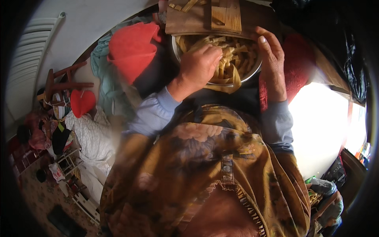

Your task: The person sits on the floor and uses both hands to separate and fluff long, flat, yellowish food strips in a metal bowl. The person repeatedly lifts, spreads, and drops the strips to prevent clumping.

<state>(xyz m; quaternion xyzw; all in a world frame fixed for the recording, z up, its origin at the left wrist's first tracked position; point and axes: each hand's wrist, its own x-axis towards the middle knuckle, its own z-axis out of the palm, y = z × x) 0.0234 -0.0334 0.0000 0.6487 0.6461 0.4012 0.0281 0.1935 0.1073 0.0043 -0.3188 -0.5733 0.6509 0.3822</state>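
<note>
A metal bowl (248, 77) holds a tangle of flat, yellowish strips (232, 60), whose material I cannot tell. One wide strip (235, 79) hangs over the near rim. My left hand (201, 60) is above the bowl's left side, its fingers curled at the strips; they look closed on one, though the fingertips are partly hidden. My right hand (272, 53) is raised by the bowl's right rim, near a wooden board's corner, with fingers apart and nothing visible in it. The wooden board (189, 25) lies across the far rim, bearing a wooden block (226, 17) and small yellowish pieces (175, 7).
Red cloth (133, 49) and teal fabric (103, 71) lie left of the bowl. More red fabric (299, 65) is at the right, beside black plastic (353, 59). A red wooden stool or chair (69, 78) and a white radiator (35, 50) stand farther left.
</note>
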